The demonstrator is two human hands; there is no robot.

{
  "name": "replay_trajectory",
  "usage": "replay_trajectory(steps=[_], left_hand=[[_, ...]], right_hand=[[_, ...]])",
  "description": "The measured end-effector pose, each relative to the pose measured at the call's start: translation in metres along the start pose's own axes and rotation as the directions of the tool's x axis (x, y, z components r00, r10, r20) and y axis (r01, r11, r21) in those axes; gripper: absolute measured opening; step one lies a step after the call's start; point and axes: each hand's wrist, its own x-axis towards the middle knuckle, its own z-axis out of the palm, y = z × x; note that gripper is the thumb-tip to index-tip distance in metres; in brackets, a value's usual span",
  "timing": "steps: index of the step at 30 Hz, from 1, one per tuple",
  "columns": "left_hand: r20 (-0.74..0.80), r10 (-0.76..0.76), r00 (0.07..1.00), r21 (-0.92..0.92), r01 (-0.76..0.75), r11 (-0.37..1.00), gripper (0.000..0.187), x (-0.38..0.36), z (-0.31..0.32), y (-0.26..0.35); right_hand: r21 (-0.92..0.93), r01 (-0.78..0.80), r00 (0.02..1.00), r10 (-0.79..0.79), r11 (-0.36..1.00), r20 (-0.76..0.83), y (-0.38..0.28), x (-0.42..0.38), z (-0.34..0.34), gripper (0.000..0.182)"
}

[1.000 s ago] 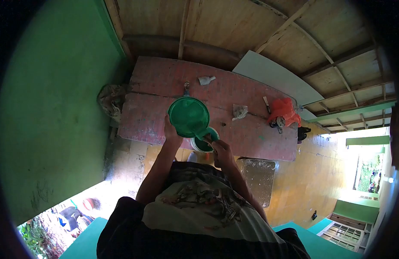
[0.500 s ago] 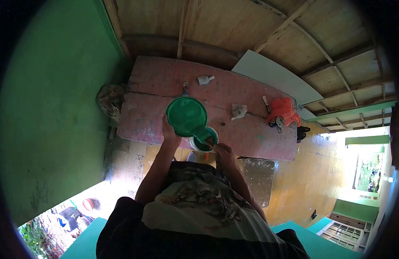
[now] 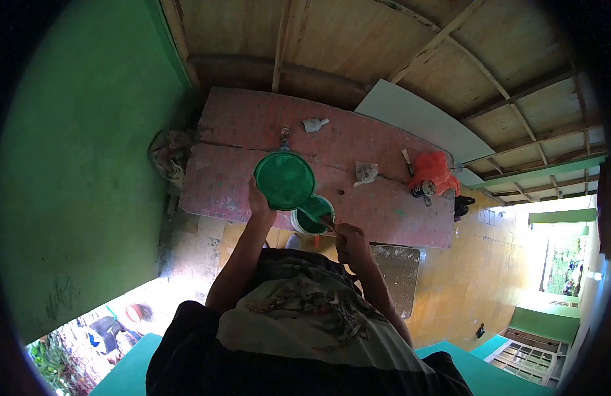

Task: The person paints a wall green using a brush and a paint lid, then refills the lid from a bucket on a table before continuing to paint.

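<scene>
My left hand [image 3: 261, 203] is closed on the left edge of a round paint bucket lid [image 3: 284, 179], tilted up, with wet green paint across its face. In my right hand [image 3: 352, 243] is a paintbrush [image 3: 326, 221], held by its handle. The brush's wide head is coated in green and lies at the lid's lower right edge, over the bucket. A white-rimmed paint bucket [image 3: 332, 218] with green paint inside stands below on the near side of the table. The lid and brush partly cover its opening.
The worn pink table [image 3: 252, 112] carries a pale scraper-like piece [image 3: 314, 125], a clear plastic bag [image 3: 366, 173], an orange bag [image 3: 435, 171] and a can [image 3: 424, 189]. A green wall [image 3: 87, 165] rises at left. A grey board [image 3: 396, 270] lies on the floor.
My right hand has shifted slightly right and down with the brush, showing more of its handle. The lid has moved a little lower and its green face looks darker.
</scene>
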Motion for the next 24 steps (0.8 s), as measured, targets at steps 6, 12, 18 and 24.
replay_trajectory(steps=[6,12,18,24], left_hand=[[0.133,0.029,0.991,0.024,-0.032,0.999,0.057,0.000,-0.003,-0.007],[0.138,0.018,0.990,0.047,-0.025,0.999,0.058,-0.003,0.008,-0.010],[0.133,0.017,0.991,0.011,-0.019,1.000,0.060,-0.010,0.016,-0.013],[0.136,0.066,0.988,-0.083,-0.055,0.995,0.063,0.000,0.007,-0.022]], right_hand=[[-0.262,0.256,0.963,-0.270,0.931,-0.018,-0.010,0.006,0.012,0.022],[-0.601,0.689,0.622,-0.757,0.406,0.201,0.013,0.023,0.037,0.037],[-0.779,0.595,0.611,-0.741,0.198,0.279,0.021,0.023,0.054,0.044],[-0.834,0.536,0.657,-0.686,0.132,0.313,0.028,0.025,0.054,0.050]])
